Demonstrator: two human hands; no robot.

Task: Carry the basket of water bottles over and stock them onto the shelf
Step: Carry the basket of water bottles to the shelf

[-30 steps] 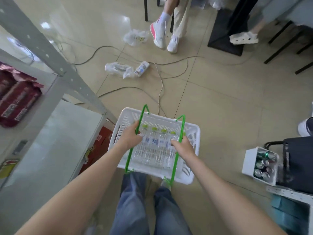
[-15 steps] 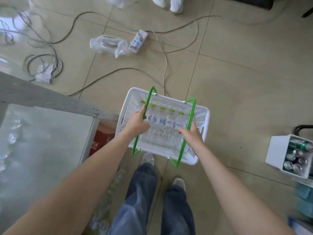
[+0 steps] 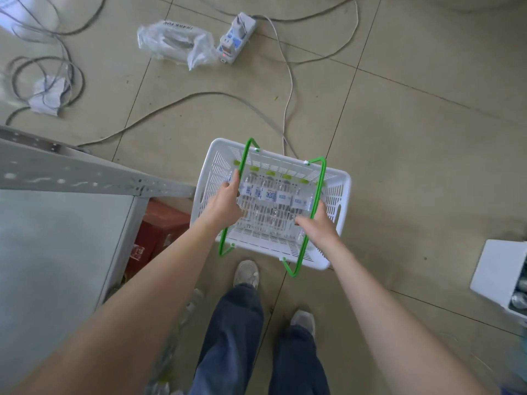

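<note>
While held, bottles caps forward.

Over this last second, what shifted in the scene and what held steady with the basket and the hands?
The view tipped down: the seated people's feet and the snack shelf dropped out of frame, and the power strip and plastic bag slid toward the top edge. Both of the carrier's shoes now show below the basket. Unchanged: left hand and right hand each grip a green handle, with the bottles lying inside.

Both arms reach down, left hand and right hand clenched.
</note>
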